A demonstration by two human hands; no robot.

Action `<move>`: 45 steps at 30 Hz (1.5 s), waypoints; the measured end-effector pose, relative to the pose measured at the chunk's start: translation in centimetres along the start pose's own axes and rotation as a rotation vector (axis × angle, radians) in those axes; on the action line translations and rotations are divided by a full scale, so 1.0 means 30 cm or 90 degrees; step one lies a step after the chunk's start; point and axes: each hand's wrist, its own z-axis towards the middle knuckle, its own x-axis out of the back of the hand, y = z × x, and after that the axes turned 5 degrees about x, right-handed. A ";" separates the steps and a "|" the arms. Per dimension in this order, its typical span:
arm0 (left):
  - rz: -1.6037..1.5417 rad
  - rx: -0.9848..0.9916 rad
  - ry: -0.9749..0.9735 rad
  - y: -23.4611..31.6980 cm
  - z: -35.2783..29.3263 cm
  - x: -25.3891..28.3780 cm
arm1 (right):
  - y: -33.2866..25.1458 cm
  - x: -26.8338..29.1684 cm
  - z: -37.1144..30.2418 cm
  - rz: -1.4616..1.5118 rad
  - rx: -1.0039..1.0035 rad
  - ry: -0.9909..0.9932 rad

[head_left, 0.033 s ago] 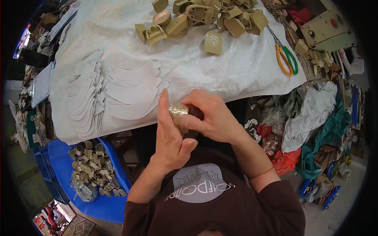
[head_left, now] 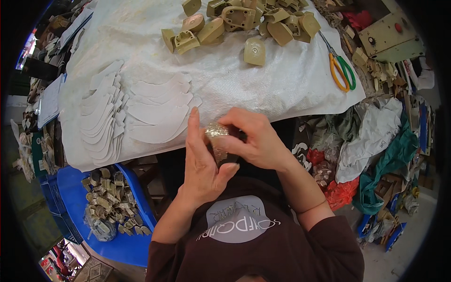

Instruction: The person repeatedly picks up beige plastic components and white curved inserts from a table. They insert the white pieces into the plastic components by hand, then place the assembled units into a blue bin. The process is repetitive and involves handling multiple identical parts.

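A shoe heel with a glittery gold covering (head_left: 218, 136) is between my hands, just off the table's near edge. My right hand (head_left: 251, 138) grips it from the right, thumb across the front and bent fingers behind. Against its left side rests my left hand (head_left: 202, 162), fingers stretched upward and thumb held apart; the palm side faces the heel. The fingers hide part of the heel. Beyond my left fingertips lie overlapping white curved cut pieces (head_left: 157, 110), with another fanned stack (head_left: 101, 124) farther left.
A white sheet (head_left: 221, 70) covers the table. Bare tan heels (head_left: 225, 23) are heaped at its far side. Scissors with orange and green handles (head_left: 342, 70) lie at the right. Glittery heels (head_left: 110, 199) fill part of a blue chair (head_left: 117, 251). Crumpled bags (head_left: 369, 141) crowd the right.
The heel has turned slightly, so more of its glittery side shows. My left hand has shifted a little left and down; my right hand keeps its grip.
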 end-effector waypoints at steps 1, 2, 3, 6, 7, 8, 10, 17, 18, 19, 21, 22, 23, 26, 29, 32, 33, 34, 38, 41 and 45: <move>0.052 0.061 -0.016 0.021 0.002 0.006 | 0.016 -0.005 -0.014 0.036 0.027 0.040; 0.107 0.126 -0.030 0.035 -0.001 0.013 | 0.024 -0.014 -0.025 0.076 0.055 0.079; 0.060 0.119 -0.045 0.028 0.008 0.026 | 0.023 -0.027 -0.027 0.060 0.107 0.128; -0.177 0.238 0.051 0.039 -0.010 0.026 | 0.043 -0.033 -0.034 0.130 0.108 0.086; -0.185 0.208 0.078 0.043 -0.008 0.027 | 0.037 -0.027 -0.031 0.276 0.014 0.074; -0.082 0.134 0.054 0.044 -0.003 0.035 | 0.024 -0.016 -0.028 0.420 -0.083 0.063; 0.119 -0.016 0.007 0.048 0.011 0.063 | 0.027 -0.005 -0.028 0.553 -0.171 0.042; 0.208 -0.083 0.025 0.074 0.027 0.052 | 0.008 0.016 -0.036 0.159 -0.036 -0.001; 0.219 -0.090 0.032 0.074 0.033 0.049 | 0.001 0.022 -0.039 0.079 -0.030 -0.002; 0.230 -0.096 0.038 0.074 0.038 0.046 | -0.001 0.011 -0.039 0.060 -0.044 0.026; 0.216 -0.057 0.054 0.069 0.031 0.032 | 0.005 0.007 -0.035 0.219 -0.140 0.034; 0.209 -0.037 0.062 0.069 0.028 0.025 | 0.010 0.006 -0.035 0.298 -0.187 0.037; 0.209 -0.031 0.075 0.071 0.031 0.022 | 0.026 0.004 -0.041 0.390 -0.182 0.037; 0.222 -0.038 0.115 0.077 0.036 0.009 | 0.056 -0.003 -0.057 0.574 -0.171 0.042; 0.287 -0.101 0.166 0.061 0.034 -0.025 | 0.037 -0.025 -0.064 0.423 -0.133 0.077; 0.378 -0.153 0.219 0.049 0.039 -0.051 | 0.013 -0.055 -0.056 0.115 -0.047 0.159; 0.392 -0.155 0.226 0.045 0.041 -0.056 | 0.016 -0.075 -0.057 0.112 -0.047 0.193; 0.406 -0.158 0.232 0.043 0.044 -0.058 | 0.024 -0.085 -0.059 0.108 -0.048 0.226; 0.427 -0.151 0.229 0.034 0.049 -0.032 | 0.063 -0.106 -0.066 0.759 -0.212 0.153; 0.435 -0.143 0.241 0.035 0.043 -0.030 | 0.074 -0.114 -0.078 0.559 -0.137 0.123; 0.444 -0.146 0.259 0.013 0.039 -0.029 | 0.016 -0.120 -0.073 0.208 -0.077 0.144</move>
